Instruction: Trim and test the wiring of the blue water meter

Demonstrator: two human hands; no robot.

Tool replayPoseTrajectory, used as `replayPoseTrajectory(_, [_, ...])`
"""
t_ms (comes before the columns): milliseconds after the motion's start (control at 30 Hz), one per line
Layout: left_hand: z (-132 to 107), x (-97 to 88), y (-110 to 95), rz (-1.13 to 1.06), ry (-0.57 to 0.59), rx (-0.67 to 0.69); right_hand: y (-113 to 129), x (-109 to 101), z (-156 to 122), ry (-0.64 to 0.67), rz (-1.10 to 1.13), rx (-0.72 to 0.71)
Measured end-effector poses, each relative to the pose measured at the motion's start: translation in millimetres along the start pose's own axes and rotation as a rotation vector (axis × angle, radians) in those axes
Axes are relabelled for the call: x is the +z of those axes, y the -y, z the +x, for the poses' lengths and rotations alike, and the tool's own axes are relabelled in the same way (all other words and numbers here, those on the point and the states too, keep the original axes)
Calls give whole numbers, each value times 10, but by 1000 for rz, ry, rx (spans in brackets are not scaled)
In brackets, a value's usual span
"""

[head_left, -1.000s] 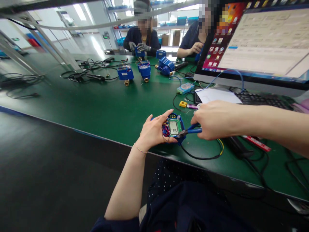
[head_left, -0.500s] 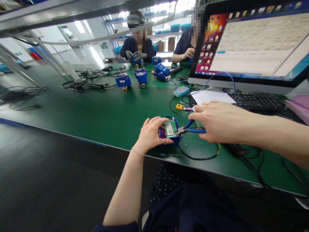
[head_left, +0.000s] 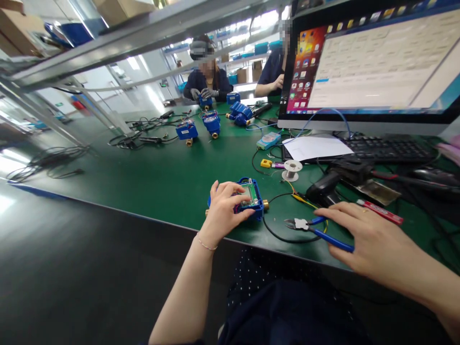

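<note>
A blue water meter [head_left: 259, 213] with brass ends lies near the front edge of the bench, its housing uncovered. Inside it shows a green circuit board [head_left: 253, 192] with a small display, partly hidden by my fingers. My left hand [head_left: 226, 203] grips the meter from the left, fingers bent over the board. To the right, my right hand [head_left: 362, 235] has its fingers around the blue handles of diagonal cutters [head_left: 301, 224]. The cutters' jaws point left, apart from the meter. A black cable [head_left: 283, 238] loops beneath the cutters.
Behind the meter are a solder spool [head_left: 292, 170], a yellow piece [head_left: 266, 163] and a light-blue box [head_left: 269, 140]. A black scanner-like device [head_left: 323, 187], red marker [head_left: 381, 211], keyboard [head_left: 388, 149] and monitor [head_left: 366, 72] occupy the right. More blue meters [head_left: 211, 124] stand near co-workers.
My right hand has drawn the cutters away from the board, to the right and toward me. My left hand has shifted over the board. The camera view has tilted slightly.
</note>
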State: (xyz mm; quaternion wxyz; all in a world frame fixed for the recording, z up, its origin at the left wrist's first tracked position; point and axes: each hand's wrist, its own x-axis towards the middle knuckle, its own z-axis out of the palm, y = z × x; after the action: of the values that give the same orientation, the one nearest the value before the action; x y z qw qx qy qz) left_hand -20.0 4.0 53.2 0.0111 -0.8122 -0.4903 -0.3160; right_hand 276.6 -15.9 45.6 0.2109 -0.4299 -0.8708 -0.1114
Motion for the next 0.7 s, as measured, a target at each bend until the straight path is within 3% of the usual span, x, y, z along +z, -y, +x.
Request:
replayPoseTrajectory(167, [39,144,-22,-180,-27,-87,-4,186,-208,36,141,85])
replayPoseTrajectory(267, [28,153,-50,-409,-87,-203,-4,256,-265,37,191,113])
replayPoseTrajectory(367, [-143,-18,79,-659,-342,-312,-20,332,-314,20,216,137])
replayPoseTrajectory(433, [-390,-238,298,-605,-605,-407,-49,402,-364,6,226,155])
replayPoseTrajectory(467, [-542,-365,432,-472,-700,-507,-67,444,-394,3,236,165])
replayPoseTrajectory(500, [-696,-490,565,-270,-699,-669,-85,489,-422,4,249,173])
replayPoseTrajectory(567, [-954,-696,776,40,-499,-955,-115,586,-462,-6,274,187])
replayPoseTrajectory(633, [-1058,-784,854,97,-341,-972,-125,686,-462,-35,291,197])
replayPoseTrajectory(700, [-974,-729,804,2,-192,-814,-112,788,-417,-80,305,202])
